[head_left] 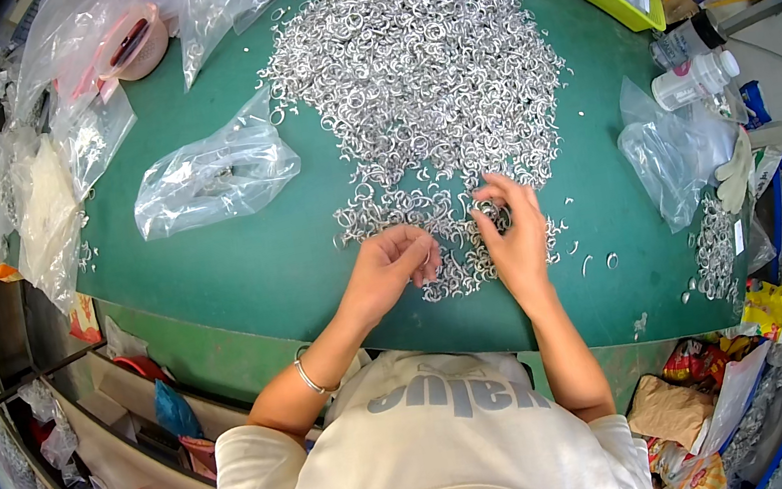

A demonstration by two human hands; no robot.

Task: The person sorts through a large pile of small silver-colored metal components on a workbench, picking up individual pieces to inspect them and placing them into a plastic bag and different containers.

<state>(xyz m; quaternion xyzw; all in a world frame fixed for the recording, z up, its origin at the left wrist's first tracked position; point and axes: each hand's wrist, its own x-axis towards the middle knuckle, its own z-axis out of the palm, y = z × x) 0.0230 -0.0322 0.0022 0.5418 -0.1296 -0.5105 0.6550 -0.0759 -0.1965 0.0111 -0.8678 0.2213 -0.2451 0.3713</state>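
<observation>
One ring pile's [415, 69] near edge meets the right hand [521, 235], grip parted perhaps for corralling rings, and left hand [389, 263], grip unclear.

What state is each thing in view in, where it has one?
Left hand, fingers curled, contents unclear
Right hand, thumb and fingers apart
Metal rings, loose, heaped and scattered
Clear bag left of the rings, crumpled
Pink basket, holding a dark red item
Yellow-green basket, partly filled
White bottle, capped
Bracelet, worn
</observation>
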